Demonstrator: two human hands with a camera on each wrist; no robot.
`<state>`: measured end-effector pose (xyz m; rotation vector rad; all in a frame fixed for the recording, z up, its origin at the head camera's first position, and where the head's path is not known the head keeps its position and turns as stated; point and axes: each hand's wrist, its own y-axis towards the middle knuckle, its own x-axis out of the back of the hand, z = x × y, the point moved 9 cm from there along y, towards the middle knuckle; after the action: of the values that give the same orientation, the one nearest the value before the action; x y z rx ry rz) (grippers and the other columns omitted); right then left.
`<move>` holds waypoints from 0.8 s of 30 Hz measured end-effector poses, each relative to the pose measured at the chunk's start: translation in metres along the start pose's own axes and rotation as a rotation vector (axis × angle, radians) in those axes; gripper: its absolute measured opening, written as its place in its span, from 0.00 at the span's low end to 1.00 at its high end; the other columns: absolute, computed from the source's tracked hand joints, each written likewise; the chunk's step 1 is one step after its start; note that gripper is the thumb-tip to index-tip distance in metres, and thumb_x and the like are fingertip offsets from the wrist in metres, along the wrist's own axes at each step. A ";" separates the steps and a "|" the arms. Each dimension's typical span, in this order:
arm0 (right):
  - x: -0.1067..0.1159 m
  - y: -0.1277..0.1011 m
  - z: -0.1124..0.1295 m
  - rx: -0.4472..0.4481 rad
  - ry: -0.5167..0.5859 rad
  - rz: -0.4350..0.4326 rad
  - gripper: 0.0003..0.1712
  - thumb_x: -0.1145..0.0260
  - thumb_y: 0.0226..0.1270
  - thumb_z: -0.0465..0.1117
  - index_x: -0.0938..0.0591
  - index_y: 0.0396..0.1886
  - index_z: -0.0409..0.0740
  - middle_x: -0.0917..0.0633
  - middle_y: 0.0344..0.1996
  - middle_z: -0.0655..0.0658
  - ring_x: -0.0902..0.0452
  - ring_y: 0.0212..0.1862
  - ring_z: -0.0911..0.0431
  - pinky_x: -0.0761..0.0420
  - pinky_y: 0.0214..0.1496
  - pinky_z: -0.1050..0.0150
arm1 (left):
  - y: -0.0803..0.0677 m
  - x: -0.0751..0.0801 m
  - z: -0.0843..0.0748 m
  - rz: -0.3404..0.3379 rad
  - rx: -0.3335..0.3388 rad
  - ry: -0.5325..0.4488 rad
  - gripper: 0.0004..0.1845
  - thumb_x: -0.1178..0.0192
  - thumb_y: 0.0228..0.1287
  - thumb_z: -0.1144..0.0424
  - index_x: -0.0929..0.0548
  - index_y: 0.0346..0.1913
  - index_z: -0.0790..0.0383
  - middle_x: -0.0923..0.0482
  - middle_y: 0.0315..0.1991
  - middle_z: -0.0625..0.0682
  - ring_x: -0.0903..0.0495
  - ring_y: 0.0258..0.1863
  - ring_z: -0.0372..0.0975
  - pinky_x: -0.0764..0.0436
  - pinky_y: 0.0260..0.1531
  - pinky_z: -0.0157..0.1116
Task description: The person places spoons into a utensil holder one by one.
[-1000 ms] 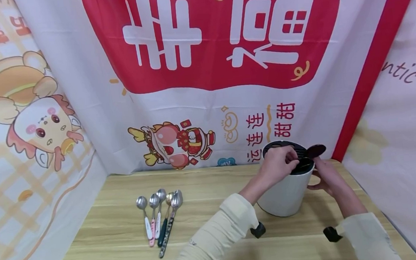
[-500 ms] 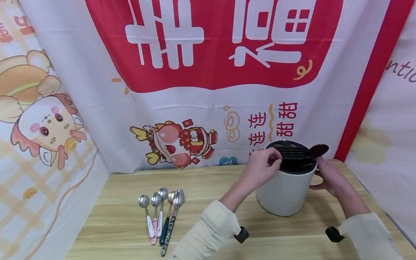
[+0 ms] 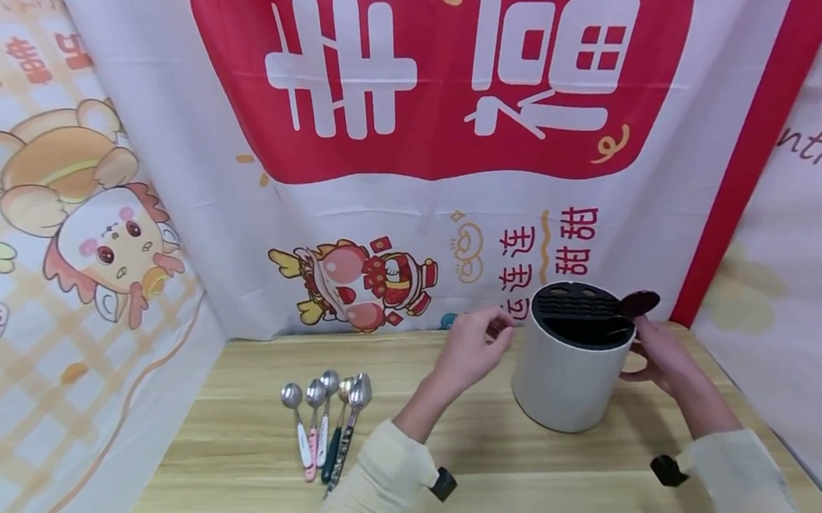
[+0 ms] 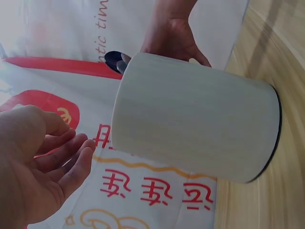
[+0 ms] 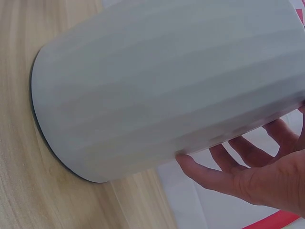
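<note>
A white cylindrical utensil holder with a black slotted insert stands on the wooden table. A dark spoon pokes up at its right rim, its lower part hidden. My right hand touches the holder's right side, and the right wrist view shows its spread fingers against the wall. To the left of the holder, my left hand hovers apart from it with loosely bent fingers and holds nothing. Several metal spoons with white, pink, dark green and patterned handles lie at the left of the table.
Printed cloth hangs behind the table, close to the holder. More cloth walls stand at the left and right. Black camera mounts sit at both wrists.
My left hand has drawn away from the holder's top toward the left. The right hand stays at the holder's side. The view has shifted slightly.
</note>
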<state>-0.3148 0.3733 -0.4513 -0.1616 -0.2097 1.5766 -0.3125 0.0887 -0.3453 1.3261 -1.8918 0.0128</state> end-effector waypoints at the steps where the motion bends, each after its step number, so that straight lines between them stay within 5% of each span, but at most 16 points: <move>1: 0.000 0.000 -0.001 0.001 -0.001 -0.005 0.20 0.56 0.72 0.71 0.24 0.45 0.71 0.23 0.39 0.70 0.48 0.73 0.40 0.17 0.48 0.46 | -0.004 0.003 0.004 0.003 0.015 0.006 0.05 0.41 0.71 0.63 0.15 0.42 0.57 0.15 0.35 0.47 0.19 0.34 0.30 0.19 0.34 0.22; 11: 0.000 -0.001 0.000 0.013 -0.003 -0.009 0.20 0.55 0.72 0.71 0.24 0.44 0.71 0.22 0.38 0.72 0.48 0.72 0.40 0.17 0.47 0.47 | -0.046 0.029 0.052 0.008 0.176 0.006 0.07 0.42 0.73 0.61 0.15 0.47 0.57 0.17 0.36 0.46 0.20 0.36 0.33 0.18 0.36 0.26; 24: 0.000 0.000 -0.002 0.013 -0.004 0.003 0.19 0.56 0.73 0.71 0.23 0.43 0.72 0.21 0.37 0.71 0.49 0.73 0.38 0.17 0.48 0.46 | -0.076 0.042 0.082 -0.016 0.248 -0.004 0.09 0.43 0.73 0.63 0.15 0.48 0.58 0.15 0.38 0.51 0.19 0.36 0.35 0.18 0.34 0.27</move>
<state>-0.3147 0.3734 -0.4530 -0.1489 -0.2028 1.5815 -0.3070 -0.0135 -0.4067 1.5064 -1.9291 0.2441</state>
